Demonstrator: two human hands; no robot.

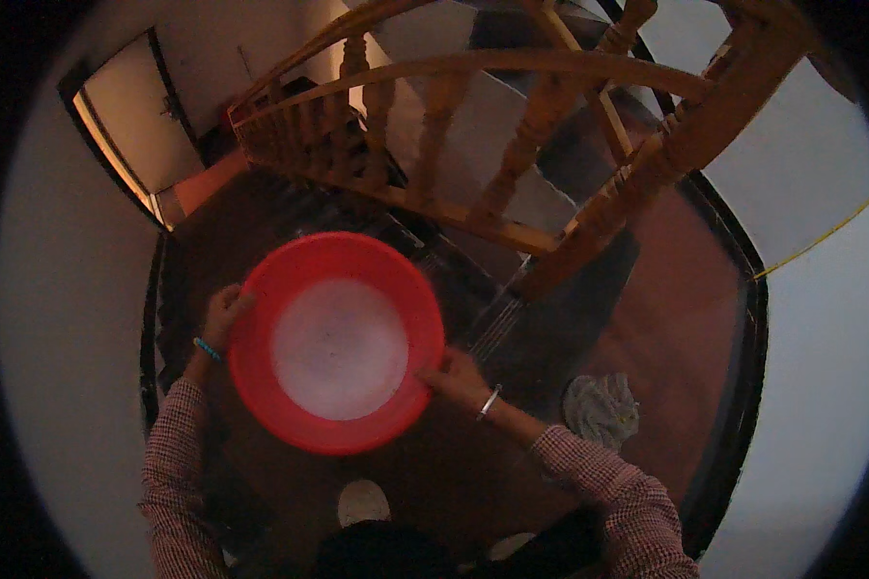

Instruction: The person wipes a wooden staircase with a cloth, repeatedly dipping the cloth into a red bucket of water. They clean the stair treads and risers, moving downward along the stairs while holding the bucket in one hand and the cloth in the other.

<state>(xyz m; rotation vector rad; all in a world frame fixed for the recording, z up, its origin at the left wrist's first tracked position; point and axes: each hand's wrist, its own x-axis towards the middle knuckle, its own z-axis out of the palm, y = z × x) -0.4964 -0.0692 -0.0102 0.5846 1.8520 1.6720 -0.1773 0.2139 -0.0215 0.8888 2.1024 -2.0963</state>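
Note:
A round red plastic basin is held out in front of me, over the dark floor. Pale, cloudy liquid, possibly soapy water, covers its bottom. My left hand, with a turquoise bead bracelet at the wrist, grips the rim on the left side. On the right, my right hand holds the opposite rim with the thumb over the inner edge; a silver-coloured bangle circles that wrist. The fingers under the rim are hidden on both sides.
A wooden stair railing with turned balusters runs beyond the basin to a thick newel post. A crumpled grey cloth lies on the reddish floor at right. A door stands at far left. My shoe shows below.

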